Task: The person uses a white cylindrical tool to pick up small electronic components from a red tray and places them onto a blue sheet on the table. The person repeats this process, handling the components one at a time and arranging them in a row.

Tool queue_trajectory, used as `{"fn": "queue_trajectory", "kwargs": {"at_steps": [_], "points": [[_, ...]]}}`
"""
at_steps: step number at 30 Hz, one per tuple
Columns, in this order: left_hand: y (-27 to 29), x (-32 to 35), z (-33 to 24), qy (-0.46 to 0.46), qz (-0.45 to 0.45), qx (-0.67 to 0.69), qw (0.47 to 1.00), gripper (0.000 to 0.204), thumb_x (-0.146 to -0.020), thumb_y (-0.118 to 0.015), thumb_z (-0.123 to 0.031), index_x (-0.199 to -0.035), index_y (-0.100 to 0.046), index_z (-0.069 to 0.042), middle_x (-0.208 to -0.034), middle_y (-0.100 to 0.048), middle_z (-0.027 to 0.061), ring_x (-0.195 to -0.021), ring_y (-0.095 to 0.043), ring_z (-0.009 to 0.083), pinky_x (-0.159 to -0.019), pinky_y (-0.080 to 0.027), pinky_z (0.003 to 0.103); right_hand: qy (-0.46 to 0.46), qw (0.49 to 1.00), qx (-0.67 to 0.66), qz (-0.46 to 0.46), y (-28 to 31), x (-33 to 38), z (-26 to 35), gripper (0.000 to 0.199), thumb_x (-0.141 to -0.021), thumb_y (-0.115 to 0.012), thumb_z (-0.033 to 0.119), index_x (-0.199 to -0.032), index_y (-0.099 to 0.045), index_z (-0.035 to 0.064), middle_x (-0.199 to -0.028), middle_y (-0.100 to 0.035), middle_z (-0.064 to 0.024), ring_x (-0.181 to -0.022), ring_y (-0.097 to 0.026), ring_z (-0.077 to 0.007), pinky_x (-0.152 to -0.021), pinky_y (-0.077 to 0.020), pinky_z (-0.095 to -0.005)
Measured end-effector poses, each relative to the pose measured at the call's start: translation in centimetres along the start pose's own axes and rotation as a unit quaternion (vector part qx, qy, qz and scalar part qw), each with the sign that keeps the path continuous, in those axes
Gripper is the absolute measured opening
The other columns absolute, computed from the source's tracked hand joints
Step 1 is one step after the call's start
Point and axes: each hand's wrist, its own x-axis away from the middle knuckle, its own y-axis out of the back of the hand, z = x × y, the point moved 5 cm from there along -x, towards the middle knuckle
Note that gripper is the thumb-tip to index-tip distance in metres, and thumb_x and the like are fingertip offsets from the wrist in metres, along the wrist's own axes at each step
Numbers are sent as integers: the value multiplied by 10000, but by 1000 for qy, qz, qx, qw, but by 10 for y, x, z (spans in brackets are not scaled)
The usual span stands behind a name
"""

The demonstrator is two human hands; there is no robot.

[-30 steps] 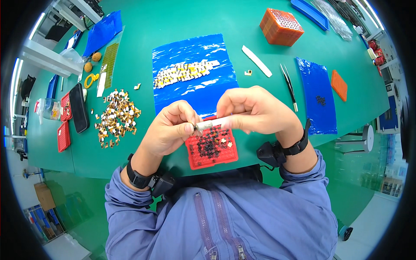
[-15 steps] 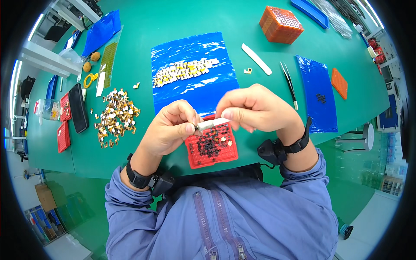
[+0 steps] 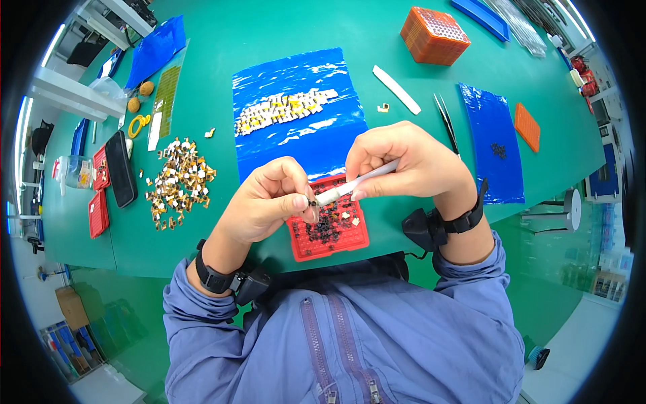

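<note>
Over the red tray (image 3: 301, 250), my right hand (image 3: 410, 161) is closed around a white plastic stick (image 3: 370, 174) with a greyish, wider end. That end points left, at the fingertips of my left hand (image 3: 269, 198), which pinches a tiny dark piece (image 3: 312, 203) between thumb and forefinger. The piece is mostly covered by the fingers, and whether the stick touches it I cannot tell. Many small black parts (image 3: 326, 232) and a few pale bits (image 3: 346, 216) lie in the tray underneath.
Rows of small white-and-yellow pieces (image 3: 286, 111) cover a blue sheet (image 3: 296, 158) ahead. A loose heap of such pieces (image 3: 180, 178) lies left, beside a black phone (image 3: 122, 168). Right are another white stick (image 3: 396, 89), tweezers (image 3: 447, 124), and a blue sheet with black parts (image 3: 498, 150).
My right hand has shifted slightly right, and the stick now tilts up more steeply, its end nearer my left fingertips. My left hand stays almost in place, still pinching.
</note>
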Motion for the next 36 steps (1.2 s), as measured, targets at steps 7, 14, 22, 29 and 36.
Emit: {"fn": "queue_trajectory", "kwargs": {"at_steps": [7,14,22,29,36], "points": [[0,0,0,-2,13,-92,996,141,-768,-663,30,-817,-541,-21,-826,-629,113,-779,-611,165,-708,-490,278,-23,1000,0,-7,10,2,-8,164,-756,-725,113,-819,-610,15,-634,-510,28,-568,-432,-39,-506,-331,-204],[-3,0,-2,19,5,-174,985,168,-723,-695,69,-805,-576,-16,-871,-631,108,-824,-595,146,-717,-486,260,-71,996,-30,-33,14,1,-17,149,-790,-697,112,-839,-598,11,-659,-529,33,-606,-471,-33,-548,-374,-185],[-20,-5,-29,40,-79,-395,914,78,-782,-662,26,-809,-592,4,-807,-612,39,-722,-563,73,-643,-468,224,-36,987,-79,-138,32,4,-18,125,-823,-665,113,-850,-599,10,-693,-560,33,-610,-483,-11,-519,-358,-160],[12,-79,-58,-6,-125,-672,730,128,-786,-666,-144,-828,-609,-38,-812,-582,92,-805,-549,204,-719,-443,315,-28,957,-102,-268,56,7,-28,183,-810,-683,179,-819,-624,7,-678,-581,7,-608,-495,-35,-510,-393,-185],[42,-115,-40,-65,-121,-802,582,158,-743,-692,-191,-816,-638,-61,-905,-549,139,-914,-501,306,-817,-403,392,-33,964,-54,-258,52,4,-37,130,-833,-656,144,-847,-598,29,-692,-564,34,-587,-451,-7,-480,-336,-165]]}}
